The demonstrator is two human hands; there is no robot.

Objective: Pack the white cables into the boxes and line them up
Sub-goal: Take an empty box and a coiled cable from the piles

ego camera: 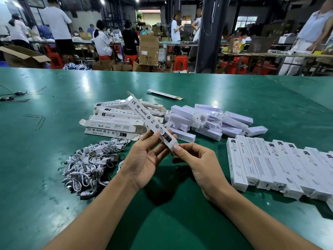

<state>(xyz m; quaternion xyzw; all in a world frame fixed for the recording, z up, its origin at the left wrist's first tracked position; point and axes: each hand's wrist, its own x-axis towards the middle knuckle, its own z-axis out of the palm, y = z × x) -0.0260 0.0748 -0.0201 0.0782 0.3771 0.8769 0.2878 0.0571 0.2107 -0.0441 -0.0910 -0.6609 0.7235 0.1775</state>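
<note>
A long white printed box point(144, 114) is held slanted above the green table point(54, 159), its far flap open. My left hand point(144, 159) holds its near end between thumb and fingers. My right hand point(196, 157) pinches the near end flap of the same box. A heap of coiled white cables point(90, 163) lies to the left of my left wrist. Flat empty boxes point(111, 123) are piled behind the cables. A row of packed boxes point(266, 163) lies side by side on the right.
A pile of plain white inner packs point(207, 120) sits behind my hands. One flat box point(164, 94) lies alone further back. Black wires point(12, 96) lie at the far left. Beyond the table edge people work among cartons and red stools.
</note>
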